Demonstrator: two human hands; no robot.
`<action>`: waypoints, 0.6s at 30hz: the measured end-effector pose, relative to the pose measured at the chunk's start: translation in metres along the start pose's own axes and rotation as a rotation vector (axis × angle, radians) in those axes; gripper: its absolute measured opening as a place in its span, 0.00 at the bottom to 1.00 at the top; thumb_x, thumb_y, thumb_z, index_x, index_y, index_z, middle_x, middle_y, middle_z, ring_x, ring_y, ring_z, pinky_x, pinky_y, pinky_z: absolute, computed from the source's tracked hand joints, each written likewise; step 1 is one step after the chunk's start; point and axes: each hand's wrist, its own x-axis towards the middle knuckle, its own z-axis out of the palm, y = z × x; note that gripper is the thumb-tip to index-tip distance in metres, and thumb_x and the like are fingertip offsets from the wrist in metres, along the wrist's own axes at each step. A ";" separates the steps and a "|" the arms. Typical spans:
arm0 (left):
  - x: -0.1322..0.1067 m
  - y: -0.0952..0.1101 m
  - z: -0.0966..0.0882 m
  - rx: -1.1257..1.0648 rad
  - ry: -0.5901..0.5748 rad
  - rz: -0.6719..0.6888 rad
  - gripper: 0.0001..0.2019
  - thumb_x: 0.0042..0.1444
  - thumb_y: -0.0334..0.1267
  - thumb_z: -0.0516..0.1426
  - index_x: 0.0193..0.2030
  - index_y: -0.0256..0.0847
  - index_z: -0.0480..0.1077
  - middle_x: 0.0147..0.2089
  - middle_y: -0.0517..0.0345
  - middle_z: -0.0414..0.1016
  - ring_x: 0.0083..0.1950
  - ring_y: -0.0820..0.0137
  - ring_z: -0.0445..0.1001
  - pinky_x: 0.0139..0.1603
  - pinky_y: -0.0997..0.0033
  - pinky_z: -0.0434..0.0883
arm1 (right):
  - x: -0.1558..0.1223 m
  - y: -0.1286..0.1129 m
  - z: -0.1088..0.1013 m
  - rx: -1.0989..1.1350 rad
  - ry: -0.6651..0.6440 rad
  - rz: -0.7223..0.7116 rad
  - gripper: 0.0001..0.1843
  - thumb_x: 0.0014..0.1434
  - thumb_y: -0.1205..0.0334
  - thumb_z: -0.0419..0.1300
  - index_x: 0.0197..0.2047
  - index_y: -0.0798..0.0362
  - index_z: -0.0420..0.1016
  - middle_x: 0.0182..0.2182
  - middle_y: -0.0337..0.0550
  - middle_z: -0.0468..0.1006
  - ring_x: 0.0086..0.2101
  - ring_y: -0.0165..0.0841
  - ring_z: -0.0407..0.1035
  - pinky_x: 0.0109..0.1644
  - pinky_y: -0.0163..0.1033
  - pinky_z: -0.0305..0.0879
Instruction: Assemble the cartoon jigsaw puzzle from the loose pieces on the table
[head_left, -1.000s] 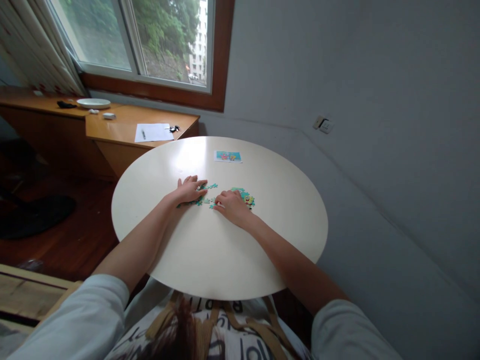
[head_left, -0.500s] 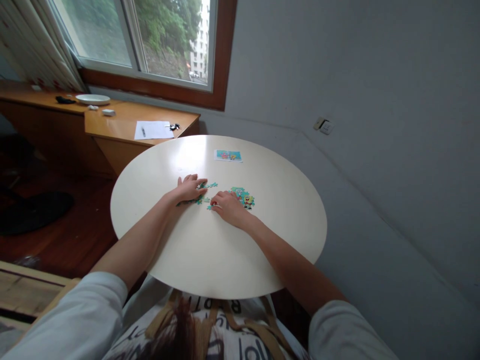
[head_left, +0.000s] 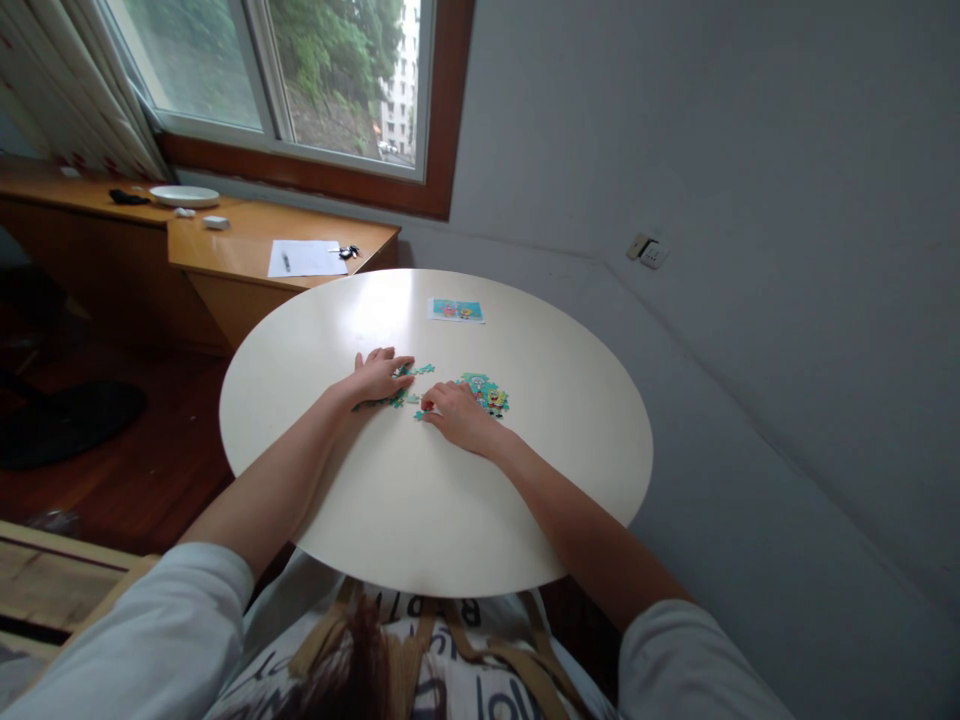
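Observation:
On the round white table (head_left: 405, 510), my left hand (head_left: 377, 378) rests with fingers spread over loose jigsaw puzzle pieces (head_left: 425, 369), hiding part of them. My right hand (head_left: 461, 415) is closed, its thumb and fingers pinching around a small puzzle piece (head_left: 427, 406) with some red on it. Just beyond and to the right of that hand lies a joined section of the puzzle (head_left: 493, 394), teal with a yellow cartoon figure; the hand covers its left side. One more loose piece (head_left: 418, 416) lies near my right thumb.
A small printed picture (head_left: 457, 311) in matching colours lies toward the table's far edge. Behind is a wooden desk (head_left: 247, 225) with a paper sheet (head_left: 304, 259), keys (head_left: 349, 252) and a white plate (head_left: 184, 196). A wall socket (head_left: 652, 254) is at right.
Both hands stay in almost the same place over the puzzle pieces. The whole view has shifted very slightly.

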 end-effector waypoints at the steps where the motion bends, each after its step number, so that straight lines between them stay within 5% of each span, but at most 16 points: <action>1: 0.000 0.000 0.000 -0.001 0.002 0.002 0.26 0.59 0.52 0.46 0.64 0.54 0.59 0.67 0.49 0.54 0.69 0.54 0.46 0.65 0.41 0.43 | 0.000 0.000 0.000 0.010 0.002 -0.008 0.04 0.59 0.66 0.59 0.39 0.56 0.71 0.39 0.46 0.75 0.42 0.35 0.64 0.49 0.41 0.51; 18: -0.001 0.002 -0.002 -0.002 -0.006 -0.004 0.26 0.59 0.51 0.46 0.64 0.52 0.58 0.68 0.47 0.52 0.69 0.53 0.46 0.64 0.41 0.43 | -0.002 0.003 -0.001 0.114 0.009 -0.102 0.05 0.60 0.68 0.57 0.39 0.54 0.74 0.37 0.42 0.75 0.37 0.30 0.66 0.49 0.38 0.51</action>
